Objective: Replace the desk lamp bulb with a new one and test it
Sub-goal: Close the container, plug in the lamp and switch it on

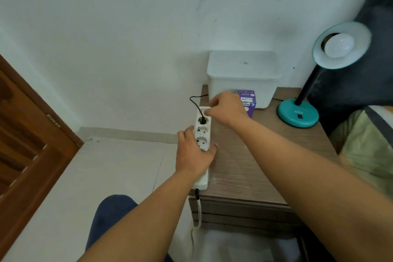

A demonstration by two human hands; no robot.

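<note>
A teal desk lamp (297,114) stands at the right of the wooden nightstand (255,166), its shade tilted toward me with a white bulb (338,45) in the socket, unlit. A white power strip (203,134) lies along the nightstand's left edge. A black plug (202,121) sits in its far socket, its cord looping back behind. My left hand (194,152) grips the strip's middle. My right hand (226,107) hovers at the strip's far end, fingertips pinched just above the plug. A purple bulb box (247,100) stands partly hidden behind my right hand.
A white lidded bin (244,76) stands at the back of the nightstand against the white wall. A wooden door (27,144) is at the left. The strip's white cable (198,212) hangs down the front. A bed with dark headboard (361,91) is on the right.
</note>
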